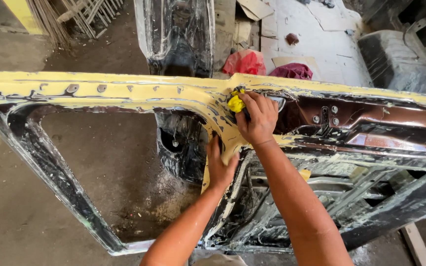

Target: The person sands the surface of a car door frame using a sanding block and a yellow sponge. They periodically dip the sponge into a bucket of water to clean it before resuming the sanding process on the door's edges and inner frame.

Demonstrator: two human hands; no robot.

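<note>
Our left hand grips the car door pillar edge, fingers curled. Right hand presses a wadded yellow cloth on the door's yellow-coated frame, near the latch. Red rags beyond the door.

The car door lies flat across the floor. A rag sits on its pillar under the right hand; the left hand is just below. Behind the door lie cloths and a panel.
</note>
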